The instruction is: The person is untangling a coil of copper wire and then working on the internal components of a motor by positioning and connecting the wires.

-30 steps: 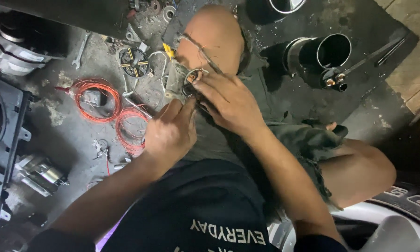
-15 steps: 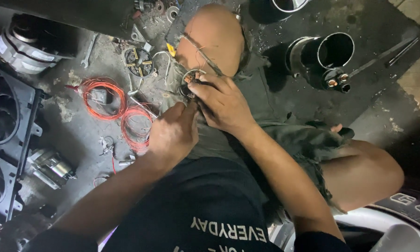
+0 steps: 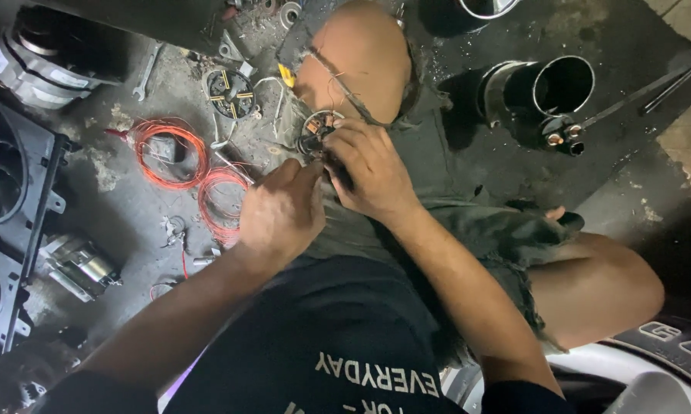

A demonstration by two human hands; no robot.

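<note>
A small round brush-holder plate with copper-coloured contacts (image 3: 315, 130) sits just above the middle of the view, propped against the person's bent knee (image 3: 357, 65), which serves as a rest so the part stays close under the eyes. The right hand (image 3: 368, 172) is closed around its lower edge, steadying it, while the left hand (image 3: 282, 211) comes in from eight o'clock with thumb and forefinger pinched together at the part; whether they grip a wire or a small tool cannot be told. Thin wires run from the plate up over the knee. A similar round plate (image 3: 230, 93) lies on the floor (image 3: 123, 207) toward ten o'clock, within easy reach. Coils of orange wire (image 3: 169, 149) lie at nine o'clock beside a wrench (image 3: 146, 73). Farther out, a black fan shroud (image 3: 8, 192) fills the left edge, an alternator (image 3: 42, 65) sits at eleven o'clock, and a dark metal cylinder (image 3: 549, 88) rests at two o'clock.
</note>
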